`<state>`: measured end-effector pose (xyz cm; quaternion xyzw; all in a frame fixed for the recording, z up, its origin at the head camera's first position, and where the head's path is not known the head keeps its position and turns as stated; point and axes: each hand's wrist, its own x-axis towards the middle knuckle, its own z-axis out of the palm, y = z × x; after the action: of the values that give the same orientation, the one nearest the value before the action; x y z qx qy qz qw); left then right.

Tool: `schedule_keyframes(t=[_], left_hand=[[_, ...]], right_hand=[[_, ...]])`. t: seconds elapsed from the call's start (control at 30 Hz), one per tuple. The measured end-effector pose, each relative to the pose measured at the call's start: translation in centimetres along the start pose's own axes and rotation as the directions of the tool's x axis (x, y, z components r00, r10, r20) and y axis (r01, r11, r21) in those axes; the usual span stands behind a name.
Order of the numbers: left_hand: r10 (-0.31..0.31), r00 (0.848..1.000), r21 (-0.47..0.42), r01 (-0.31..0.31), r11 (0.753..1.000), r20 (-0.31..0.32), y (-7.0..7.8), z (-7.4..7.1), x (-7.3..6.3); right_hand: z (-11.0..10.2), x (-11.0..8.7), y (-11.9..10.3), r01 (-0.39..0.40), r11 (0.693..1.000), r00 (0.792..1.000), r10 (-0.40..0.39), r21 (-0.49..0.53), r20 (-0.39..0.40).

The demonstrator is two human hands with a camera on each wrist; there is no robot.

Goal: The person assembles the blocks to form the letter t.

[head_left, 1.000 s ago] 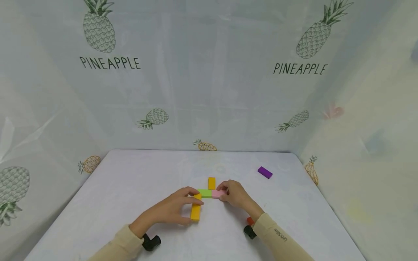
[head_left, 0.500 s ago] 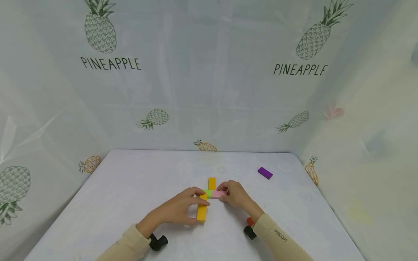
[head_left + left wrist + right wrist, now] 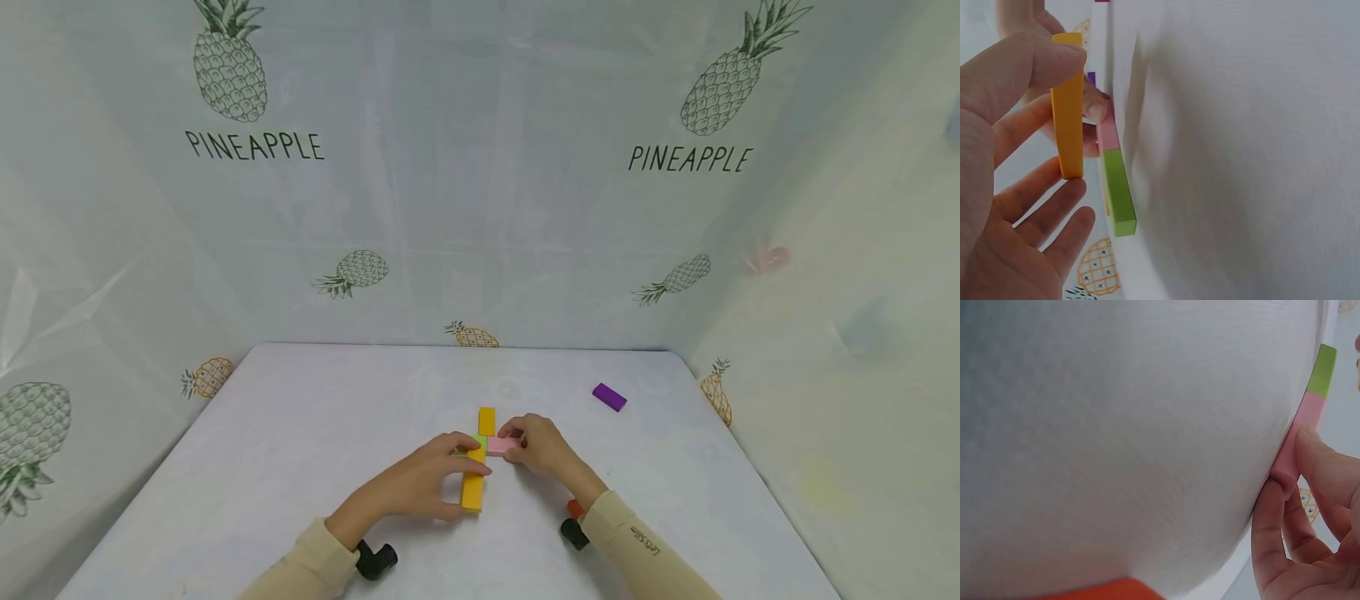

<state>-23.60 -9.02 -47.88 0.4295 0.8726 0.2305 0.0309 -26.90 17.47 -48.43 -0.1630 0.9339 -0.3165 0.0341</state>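
While in two hands (image 3: pixel 422 479) (image 3: pixel 547 450), two blocks (image 3: pixel 472 492) (image 3: pixel 500 447)

Ahead of me on the desk (image 3: pixel 300 408), the gripped block (image 3: pixel 498 447) lies in my right hand (image 3: pixel 547 450); end to end with it, on its left, sits the adjoining block (image 3: pixel 1120 187). Just behind where those two meet is the back block (image 3: pixel 487 421). My left hand (image 3: pixel 427 479) has the raised block (image 3: pixel 472 492) above the desk, on the near side of the adjoining block. Well to the right and farther back lies the outlying block (image 3: pixel 609 397). The near block (image 3: pixel 575 509), partly hidden, is beside my right sleeve (image 3: pixel 637 542). Behind the desk hangs a sheet (image 3: pixel 480 183).
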Motion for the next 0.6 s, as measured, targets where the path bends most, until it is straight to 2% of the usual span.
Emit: schedule_keyframes(t=[0.13,0.37,0.6], left_hand=[[-0.001,1.0,0.002,0.001,1.0,0.004,0.2,0.3,0.2],[0.047,0.999,0.0,-0.047,0.999,-0.008,0.5,0.8,0.6],[0.001,1.0,-0.025,0.0,1.0,0.027,0.7,1.5,0.9]], right_hand=[[0.0,0.0,0.0,-0.005,1.0,1.0,0.004,0.009,0.003],[0.0,0.0,0.1,0.0,1.0,1.0,0.0,0.007,0.005],[-0.1,0.0,0.1,0.015,1.0,1.0,-0.015,-0.003,0.002]])
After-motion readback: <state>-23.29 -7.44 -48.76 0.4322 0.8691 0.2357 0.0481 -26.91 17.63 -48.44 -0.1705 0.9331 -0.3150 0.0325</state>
